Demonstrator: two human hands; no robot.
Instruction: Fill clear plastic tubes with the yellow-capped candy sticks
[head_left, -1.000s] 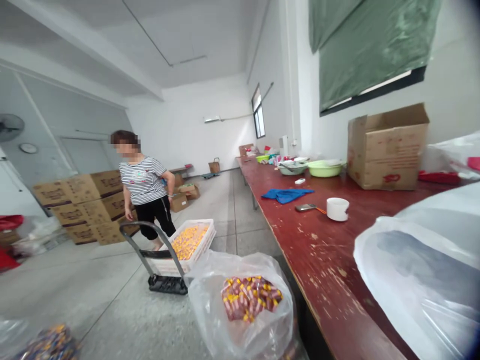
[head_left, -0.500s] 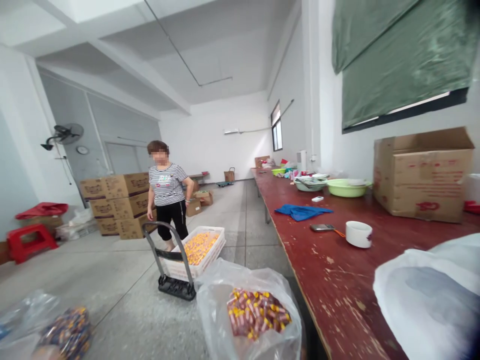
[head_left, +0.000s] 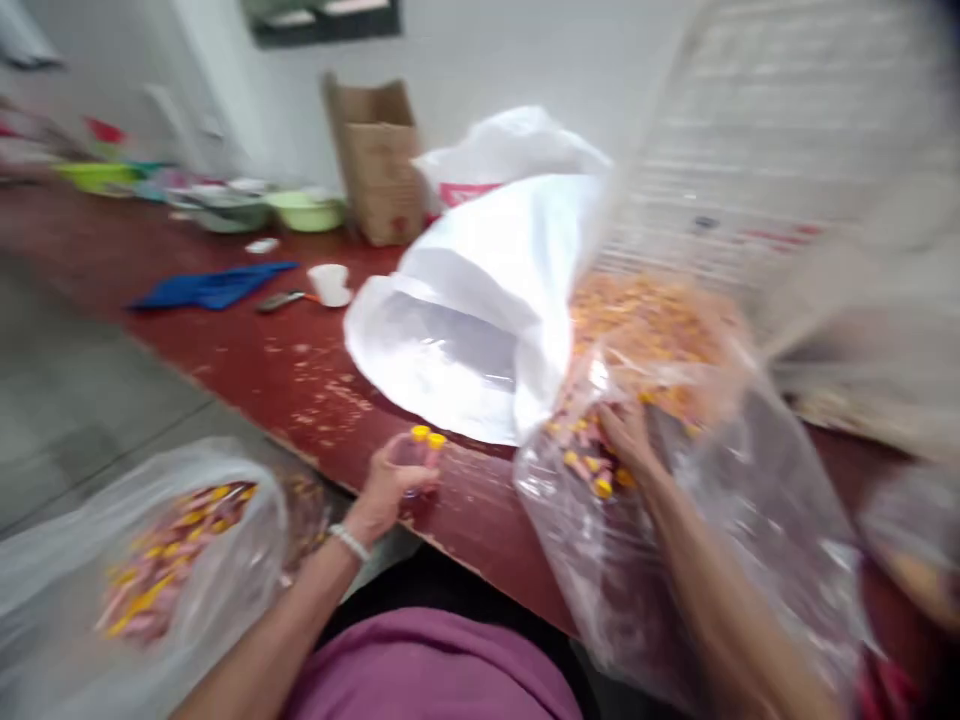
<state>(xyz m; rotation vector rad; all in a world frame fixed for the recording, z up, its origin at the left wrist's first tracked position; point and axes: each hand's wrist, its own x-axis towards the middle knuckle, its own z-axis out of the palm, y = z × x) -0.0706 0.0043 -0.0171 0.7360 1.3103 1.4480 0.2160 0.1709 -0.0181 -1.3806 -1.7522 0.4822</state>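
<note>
My left hand [head_left: 390,475], with a pale bracelet at the wrist, is closed around a few small clear bottles with yellow caps [head_left: 427,440], above the front edge of the red table. Inside a clear plastic bag [head_left: 592,570] on the right, my right hand [head_left: 630,435] reaches among pink, yellow-capped bottles [head_left: 589,470]; its fingertips are blurred and partly hidden. Behind that bag lies a heap of similar orange-looking pieces [head_left: 645,310]. Between my hands, farther back, a white sack [head_left: 465,330] lies with its mouth facing me.
Lower left is another clear bag [head_left: 45,590] of yellow-capped bottles. On the red table [head_left: 247,350] are a blue cloth [head_left: 214,288], a white cup [head_left: 330,285], a phone-like device [head_left: 279,300], basins [head_left: 306,210] and a cardboard box [head_left: 382,175].
My view has swung right and down from the room to the table. Both my arms are now in sight, bottles in my left hand; the person by the trolley is out of view.
</note>
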